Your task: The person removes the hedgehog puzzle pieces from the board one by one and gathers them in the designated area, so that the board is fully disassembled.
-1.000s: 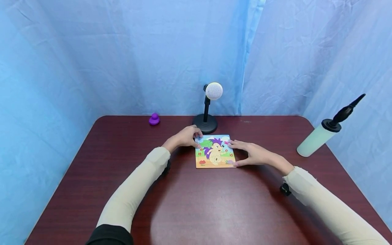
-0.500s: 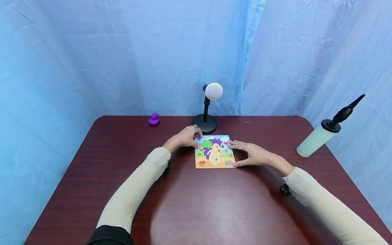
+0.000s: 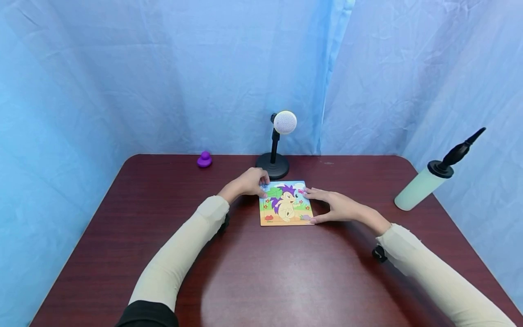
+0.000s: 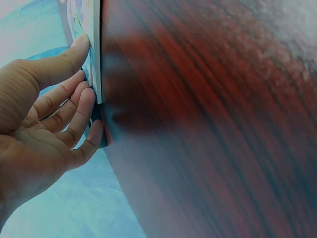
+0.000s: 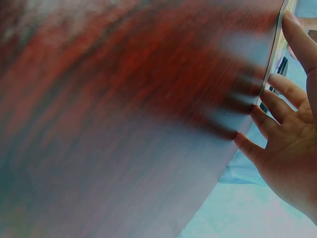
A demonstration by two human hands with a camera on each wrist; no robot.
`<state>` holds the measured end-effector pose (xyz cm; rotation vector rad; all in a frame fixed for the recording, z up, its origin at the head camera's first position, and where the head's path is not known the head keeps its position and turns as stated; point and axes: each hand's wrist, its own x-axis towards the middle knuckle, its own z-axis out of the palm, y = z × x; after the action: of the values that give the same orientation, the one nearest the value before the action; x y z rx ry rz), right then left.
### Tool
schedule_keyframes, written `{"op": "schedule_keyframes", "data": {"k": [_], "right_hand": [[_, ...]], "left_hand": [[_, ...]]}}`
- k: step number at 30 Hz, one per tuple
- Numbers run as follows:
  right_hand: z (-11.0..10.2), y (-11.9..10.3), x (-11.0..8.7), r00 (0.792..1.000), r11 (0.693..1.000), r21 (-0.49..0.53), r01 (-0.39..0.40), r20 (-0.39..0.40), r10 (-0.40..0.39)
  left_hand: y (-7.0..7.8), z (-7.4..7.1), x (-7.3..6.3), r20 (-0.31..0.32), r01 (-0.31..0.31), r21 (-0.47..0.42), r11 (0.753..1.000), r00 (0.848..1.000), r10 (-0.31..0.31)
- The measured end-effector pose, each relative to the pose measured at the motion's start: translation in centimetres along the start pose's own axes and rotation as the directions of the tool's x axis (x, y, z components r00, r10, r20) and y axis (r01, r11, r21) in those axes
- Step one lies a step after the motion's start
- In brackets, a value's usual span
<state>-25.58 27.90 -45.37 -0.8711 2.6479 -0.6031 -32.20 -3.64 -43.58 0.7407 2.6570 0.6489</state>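
Observation:
A square picture puzzle board (image 3: 286, 210) lies flat on the table in the head view. It shows a purple-haired hedgehog, flowers and a green leaf. My left hand (image 3: 248, 182) touches its upper left side, fingers loosely bent. In the left wrist view the thumb (image 4: 79, 52) lies on the picture side and the fingertips meet the board's edge (image 4: 97, 54). On the right side, my right hand (image 3: 340, 206) has thumb and fingers spread along the border. The right wrist view shows its fingertips (image 5: 262, 94) against the board's edge (image 5: 273, 52) and the tabletop.
Just behind the board stands a microphone (image 3: 285, 122) on a round black base (image 3: 273, 165). A purple knob-like object (image 3: 204, 159) sits at the back left. A pale green hand pump (image 3: 421, 188) with a black top stands at the right. Blue curtains (image 3: 229, 77) surround the dark table (image 3: 261, 277).

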Motion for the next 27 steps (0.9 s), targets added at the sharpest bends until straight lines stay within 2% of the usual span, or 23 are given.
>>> {"op": "schedule_keyframes", "data": {"k": [6,17,27], "right_hand": [[0.13,-0.05,-0.06,1.0,1.0,-0.001,-0.002,0.002,0.002],[0.13,0.16,-0.01,1.0,1.0,-0.004,0.005,-0.003,-0.005],[0.12,0.19,0.03,1.0,1.0,0.008,0.01,0.001,-0.01]], "left_hand": [[0.11,0.06,0.1,0.007,0.019,-0.017,1.0,1.0,-0.019],[0.11,0.08,-0.18,0.005,0.02,-0.058,0.998,1.0,-0.02],[0.06,0.16,-0.3,-0.004,0.006,-0.048,0.999,1.0,-0.006]]}}
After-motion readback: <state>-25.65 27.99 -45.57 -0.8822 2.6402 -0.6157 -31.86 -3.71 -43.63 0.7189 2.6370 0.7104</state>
